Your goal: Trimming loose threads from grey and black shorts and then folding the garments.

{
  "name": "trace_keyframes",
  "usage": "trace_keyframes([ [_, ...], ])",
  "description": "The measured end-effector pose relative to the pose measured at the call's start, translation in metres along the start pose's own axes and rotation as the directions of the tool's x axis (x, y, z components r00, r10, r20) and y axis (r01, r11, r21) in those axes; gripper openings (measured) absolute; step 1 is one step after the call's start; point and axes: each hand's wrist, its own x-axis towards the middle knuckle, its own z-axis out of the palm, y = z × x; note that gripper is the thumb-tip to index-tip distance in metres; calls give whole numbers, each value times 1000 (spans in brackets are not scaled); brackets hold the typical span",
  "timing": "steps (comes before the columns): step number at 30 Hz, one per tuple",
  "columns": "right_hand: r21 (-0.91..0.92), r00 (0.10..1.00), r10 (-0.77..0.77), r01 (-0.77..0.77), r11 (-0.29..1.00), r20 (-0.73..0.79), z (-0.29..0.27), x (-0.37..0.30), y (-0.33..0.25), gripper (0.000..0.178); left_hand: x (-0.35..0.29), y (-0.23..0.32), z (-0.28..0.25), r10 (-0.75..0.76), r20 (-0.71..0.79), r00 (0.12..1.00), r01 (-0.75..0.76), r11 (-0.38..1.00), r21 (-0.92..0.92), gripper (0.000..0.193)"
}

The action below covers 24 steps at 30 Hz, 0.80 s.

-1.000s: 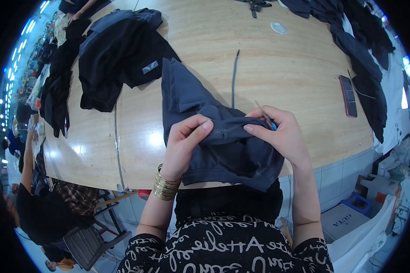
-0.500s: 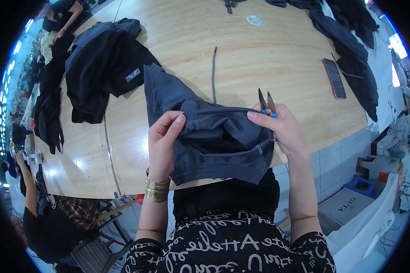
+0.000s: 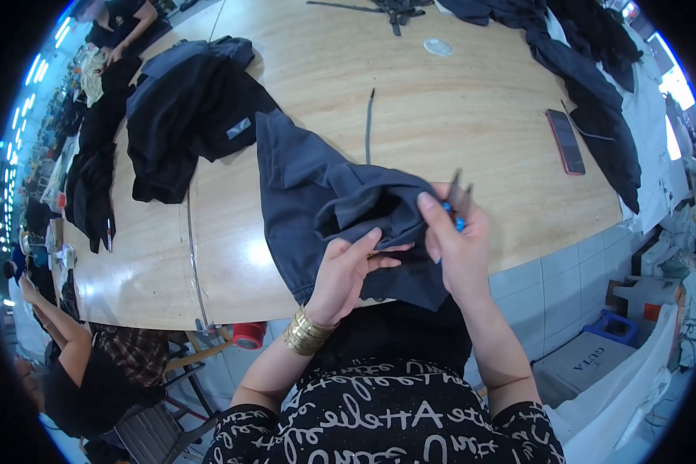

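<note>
A dark grey garment [image 3: 298, 185], with a gathered elastic edge at the lower left, is bunched at the table's near edge. Its fabric forms a loose ring around a dark opening. My left hand [image 3: 342, 280], a gold bangle stack at its wrist, takes the near rim between thumb and fingers. On the right side of the opening, my right hand [image 3: 465, 246] pinches the cloth under its thumb. Small scissors [image 3: 458, 203] with blue parts are tucked in that same hand, blades pointing up and away; their lower part is hidden by the fingers.
A grey cord [image 3: 369, 127] lies beyond the garment. Black clothing [image 3: 201, 124] is heaped at left, more dark cloth [image 3: 580, 77] at far right. A phone [image 3: 566, 143] lies at right, a round white disc [image 3: 438, 47] farther off. Co-workers [image 3: 77, 371] are at left.
My left hand has let go of the upper left edge and moved down and right, closer to my right hand. The stretched opening is now bunched into a ring. The scissors have tilted slightly.
</note>
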Motion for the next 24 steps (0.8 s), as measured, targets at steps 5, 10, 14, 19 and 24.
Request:
trace_keyframes([
  [5,272,985,89,-46,961,-151,-10,1,3,10,-10,4,-8,181,13,983,-178,976,-125,23],
  [10,305,986,106,-63,950,-126,-16,1,7,10,-10,11,0,175,14,984,-172,975,-138,23],
  [14,283,983,131,-91,955,-127,-13,7,4,9,-7,15,0,169,7,986,-167,977,-133,23],
  [19,245,988,121,-93,965,-101,-12,-4,6,9,-19,16,0,194,-33,981,-196,976,-96,23],
  [24,79,981,147,-137,987,-126,-28,-4,28,11,-8,2,-7,94,-86,992,-102,990,-96,18],
])
